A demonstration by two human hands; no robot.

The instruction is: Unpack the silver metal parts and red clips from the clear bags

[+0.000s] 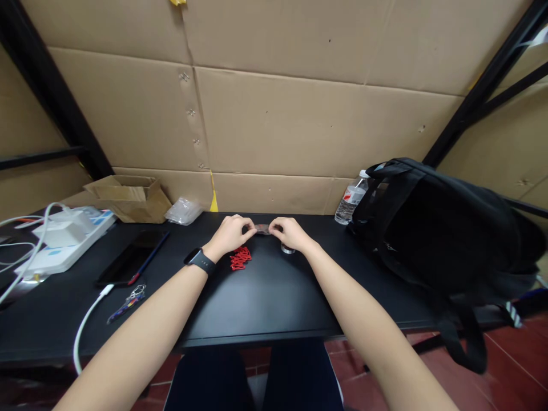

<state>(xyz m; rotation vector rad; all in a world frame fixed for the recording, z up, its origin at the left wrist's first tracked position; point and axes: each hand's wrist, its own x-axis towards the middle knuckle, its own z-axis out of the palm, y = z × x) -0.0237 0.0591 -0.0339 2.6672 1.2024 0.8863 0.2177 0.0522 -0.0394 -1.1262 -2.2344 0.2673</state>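
Note:
My left hand [233, 234], with a dark watch on the wrist, pinches one end of a small thin glossy piece [262, 229]. The other end of it is between the thumb and fingers of my right hand [290, 231]. The piece looks greyish with some red; its exact kind is too small to make out. Just below my left hand lies a loose heap of small red pieces [240, 258] on the black table [261, 302]. A round silvery object [287, 249] sits under my right hand, partly hidden by it.
To the left are a tablet-like device [132, 258], a keychain [128, 303], a white power strip [64, 245] with cables, a paper bag [132, 200] and clear plastic packaging [184, 211]. A water bottle [351, 198] and black backpack [454, 240] stand right. Cardboard [278, 125] walls the back.

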